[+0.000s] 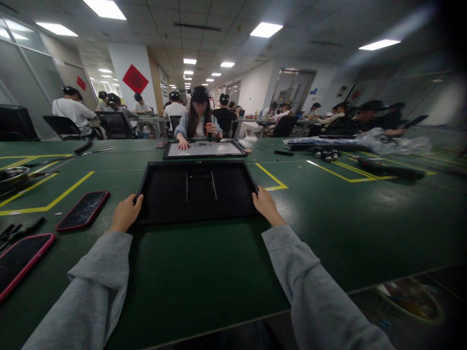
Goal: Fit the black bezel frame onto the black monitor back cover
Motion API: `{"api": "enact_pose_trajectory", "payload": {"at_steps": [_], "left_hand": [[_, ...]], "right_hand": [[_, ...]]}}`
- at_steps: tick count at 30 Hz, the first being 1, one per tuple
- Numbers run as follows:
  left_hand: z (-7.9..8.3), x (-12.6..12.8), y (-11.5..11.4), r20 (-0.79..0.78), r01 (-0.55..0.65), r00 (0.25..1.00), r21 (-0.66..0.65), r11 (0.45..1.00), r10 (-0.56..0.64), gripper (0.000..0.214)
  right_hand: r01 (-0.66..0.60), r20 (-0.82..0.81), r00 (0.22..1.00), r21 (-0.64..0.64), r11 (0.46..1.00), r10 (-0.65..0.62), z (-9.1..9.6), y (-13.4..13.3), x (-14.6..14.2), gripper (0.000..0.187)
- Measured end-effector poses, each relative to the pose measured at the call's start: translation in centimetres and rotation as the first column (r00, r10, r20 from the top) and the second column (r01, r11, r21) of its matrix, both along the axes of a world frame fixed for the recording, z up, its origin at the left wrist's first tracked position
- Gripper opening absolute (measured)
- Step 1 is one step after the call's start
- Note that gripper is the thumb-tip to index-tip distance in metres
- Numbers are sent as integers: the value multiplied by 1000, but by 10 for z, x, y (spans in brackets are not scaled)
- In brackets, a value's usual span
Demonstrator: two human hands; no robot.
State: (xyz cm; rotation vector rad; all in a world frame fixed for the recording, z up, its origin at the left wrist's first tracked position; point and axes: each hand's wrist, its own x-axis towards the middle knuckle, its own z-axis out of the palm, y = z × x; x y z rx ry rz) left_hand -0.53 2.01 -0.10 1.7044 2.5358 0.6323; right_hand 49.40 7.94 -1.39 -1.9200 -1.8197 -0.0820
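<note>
A black flat panel (197, 190), like the back of a monitor, lies on the green table (204, 272) in front of me. My left hand (126, 212) grips its near left corner, fingers curled round the edge. My right hand (265, 205) holds the near right corner the same way. Both arms wear grey sleeves. Two thin vertical ribs show in the panel's middle.
A red-cased phone (83, 209) lies left of the panel, and another red-edged device (20, 260) sits nearer the left edge. Across the table a person (199, 119) works over a white-faced panel (203, 148). Yellow floor-style lines, tools and black parts (365, 150) lie around.
</note>
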Motion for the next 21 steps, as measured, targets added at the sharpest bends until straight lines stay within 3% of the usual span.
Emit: {"api": "enact_pose_trajectory", "payload": {"at_steps": [21], "left_hand": [[-5,-4,3,-18,4,1000,7,1000,-3,64]], "right_hand": [[1,4,1000,-4,1000,-1,0,0,0,38]]}}
